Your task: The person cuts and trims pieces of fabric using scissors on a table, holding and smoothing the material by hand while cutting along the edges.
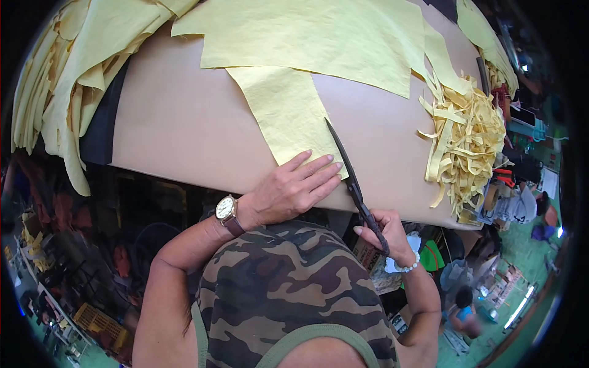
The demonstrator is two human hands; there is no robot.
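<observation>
My left hand [299,189] lies flat, fingers stretched out, on the near end of a yellow fabric strip [282,104]. Gripped in my right hand [388,235] is a pair of dark scissors [354,184]. Their blades run along the strip's right edge and point away from me; they look closed or nearly so. At its far end the strip meets a larger yellow fabric sheet [307,37]; I cannot tell whether the two are joined.
On the tan table [178,129], a heap of thin yellow offcuts [464,147] sits at the right. Folded yellow fabric [67,67] hangs over the left end. The table's near edge runs just in front of my body. A person [464,313] is at the lower right.
</observation>
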